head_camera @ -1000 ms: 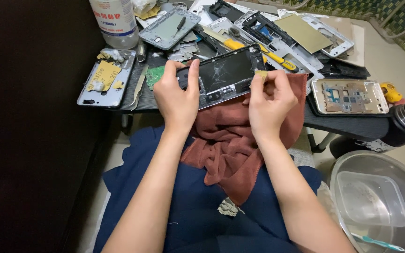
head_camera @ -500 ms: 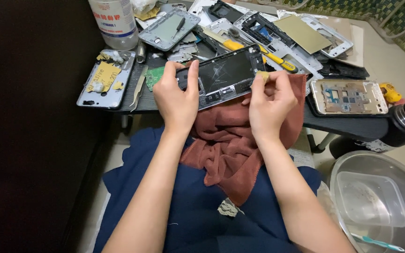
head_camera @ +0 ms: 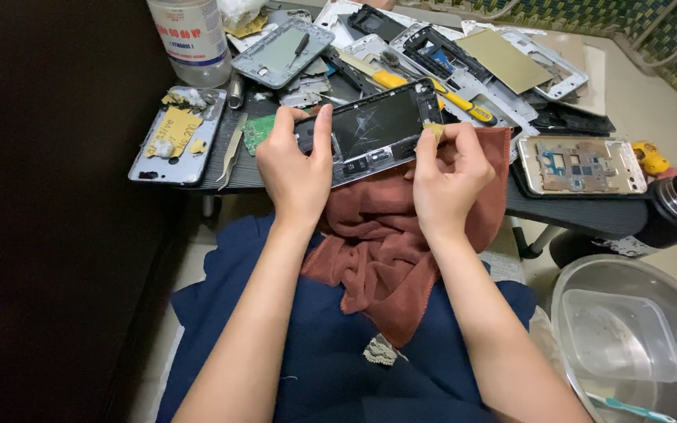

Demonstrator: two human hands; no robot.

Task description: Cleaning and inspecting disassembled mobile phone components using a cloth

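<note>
Seen from the head camera, a dismantled phone [head_camera: 376, 131] with a cracked dark panel lies at the near edge of a small dark desk [head_camera: 566, 208], its long axis running left to right and tilted slightly up toward the right. The left hand [head_camera: 295, 168] clamps the phone's left end, thumb pressed on the glass and fingers curled behind. The right hand [head_camera: 442, 178] meets the right end, thumb and forefinger pinching a small tan piece [head_camera: 433, 131] at the phone's corner. A rust-brown cloth [head_camera: 389, 243] hangs from the desk edge beneath both hands onto a dark blue lap. Behind the phone crowd a yellow-handled screwdriver [head_camera: 432, 90], phone frames, a green circuit board [head_camera: 258, 131] and a white bottle [head_camera: 190, 37]. A clear tub [head_camera: 624, 337] sits on the floor at right.
</note>
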